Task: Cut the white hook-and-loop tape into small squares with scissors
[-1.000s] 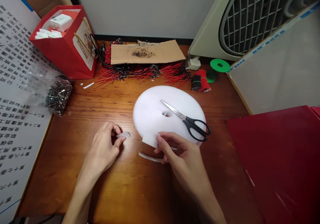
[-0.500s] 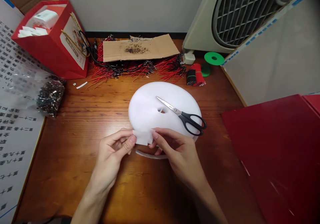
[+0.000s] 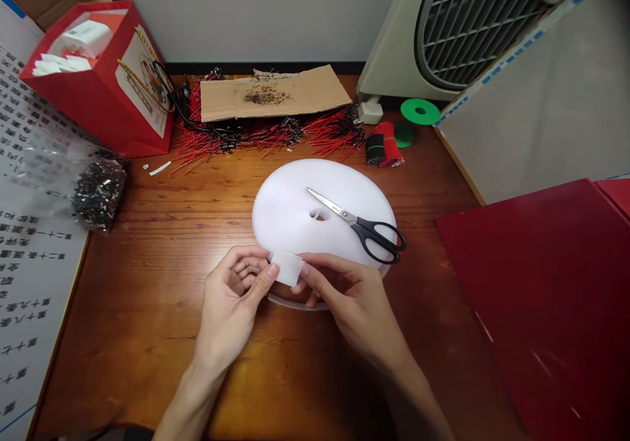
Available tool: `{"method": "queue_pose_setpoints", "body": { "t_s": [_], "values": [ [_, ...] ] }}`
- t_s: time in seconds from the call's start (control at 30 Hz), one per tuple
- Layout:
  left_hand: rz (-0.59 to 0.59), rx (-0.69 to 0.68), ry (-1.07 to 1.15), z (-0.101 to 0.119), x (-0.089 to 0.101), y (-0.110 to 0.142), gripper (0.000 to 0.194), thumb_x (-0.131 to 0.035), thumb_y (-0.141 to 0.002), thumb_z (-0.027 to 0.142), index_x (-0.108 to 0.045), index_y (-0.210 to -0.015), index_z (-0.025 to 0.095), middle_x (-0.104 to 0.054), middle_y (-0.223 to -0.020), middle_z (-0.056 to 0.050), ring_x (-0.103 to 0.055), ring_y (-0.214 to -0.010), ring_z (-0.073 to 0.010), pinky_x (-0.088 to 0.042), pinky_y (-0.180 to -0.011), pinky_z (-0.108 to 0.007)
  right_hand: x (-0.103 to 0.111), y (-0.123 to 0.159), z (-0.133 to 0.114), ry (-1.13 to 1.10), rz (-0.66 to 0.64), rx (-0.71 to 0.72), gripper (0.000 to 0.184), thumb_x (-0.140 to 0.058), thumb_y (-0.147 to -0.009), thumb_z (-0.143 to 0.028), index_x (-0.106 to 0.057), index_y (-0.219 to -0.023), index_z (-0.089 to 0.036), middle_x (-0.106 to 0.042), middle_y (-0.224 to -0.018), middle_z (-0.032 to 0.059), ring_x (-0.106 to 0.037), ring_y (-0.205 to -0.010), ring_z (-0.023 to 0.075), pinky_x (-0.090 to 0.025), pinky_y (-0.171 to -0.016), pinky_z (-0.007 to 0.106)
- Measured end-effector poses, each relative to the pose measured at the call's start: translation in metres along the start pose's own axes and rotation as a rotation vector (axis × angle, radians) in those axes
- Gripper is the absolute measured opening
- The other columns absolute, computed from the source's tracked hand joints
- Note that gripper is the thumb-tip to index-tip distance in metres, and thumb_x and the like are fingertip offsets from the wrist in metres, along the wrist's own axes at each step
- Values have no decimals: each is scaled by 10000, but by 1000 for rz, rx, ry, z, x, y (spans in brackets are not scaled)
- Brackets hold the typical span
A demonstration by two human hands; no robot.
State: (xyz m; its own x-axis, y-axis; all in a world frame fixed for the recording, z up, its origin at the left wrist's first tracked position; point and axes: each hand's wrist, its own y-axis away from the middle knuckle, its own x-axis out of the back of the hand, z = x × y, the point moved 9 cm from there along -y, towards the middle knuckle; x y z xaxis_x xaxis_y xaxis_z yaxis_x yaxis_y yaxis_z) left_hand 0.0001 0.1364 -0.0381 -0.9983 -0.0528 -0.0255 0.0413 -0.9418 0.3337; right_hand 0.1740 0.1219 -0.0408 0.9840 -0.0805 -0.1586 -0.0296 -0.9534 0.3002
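A small white strip piece (image 3: pixel 288 268) is pinched between my two hands, just over the near edge of a large white roll of strip (image 3: pixel 285 198). My left hand (image 3: pixel 236 290) grips its left edge with thumb and forefinger, the other fingers curled. On its right edge, my right hand (image 3: pixel 349 290) closes with thumb and forefinger. The roll lies flat on the table, its loose end (image 3: pixel 295 304) curving out below my hands. Black-handled scissors (image 3: pixel 361 224) rest on the roll, blades nearly together, pointing to the far left.
Red and black wires (image 3: pixel 275 136) lie under a cardboard piece (image 3: pixel 275 93) at the back. A red paper bag (image 3: pixel 103 86) and a plastic bag of small dark parts (image 3: pixel 101 188) stand left. Right are bundled wires (image 3: pixel 384 146), a green spool (image 3: pixel 420 111) and a red board (image 3: pixel 531 264).
My left hand has shifted a little to the right, nearer my right hand. The white piece now looks narrower and tilted, as if folded or overlapped. The scissors and roll have stayed put.
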Motion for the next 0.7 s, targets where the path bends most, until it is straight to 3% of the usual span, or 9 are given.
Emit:
{"method": "queue_pose_setpoints", "body": {
  "t_s": [0.37, 0.7],
  "values": [
    [41, -31, 54, 1, -1, 5, 246, -900, -785, 320, -748, -912, 174, -739, -795, -22, -691, -729, -134, -577, -689, -212, -2, -1, -1, 15, -28, -50, 377, -850, -835, -553, -876, -944, -192, -806, -711, 69, -731, -633, 222, -600, -552, 295],
    [170, -148, -133, 12, 4, 16, 151, -842, -837, 307, -757, -885, 191, -769, -777, -26, -735, -689, -171, -612, -678, -256, -2, 3, 2, -11, -35, -56, 304, -804, -907, -470, -869, -999, -188, -836, -779, 84, -804, -740, 249, -626, -580, 284]
  ]
}}
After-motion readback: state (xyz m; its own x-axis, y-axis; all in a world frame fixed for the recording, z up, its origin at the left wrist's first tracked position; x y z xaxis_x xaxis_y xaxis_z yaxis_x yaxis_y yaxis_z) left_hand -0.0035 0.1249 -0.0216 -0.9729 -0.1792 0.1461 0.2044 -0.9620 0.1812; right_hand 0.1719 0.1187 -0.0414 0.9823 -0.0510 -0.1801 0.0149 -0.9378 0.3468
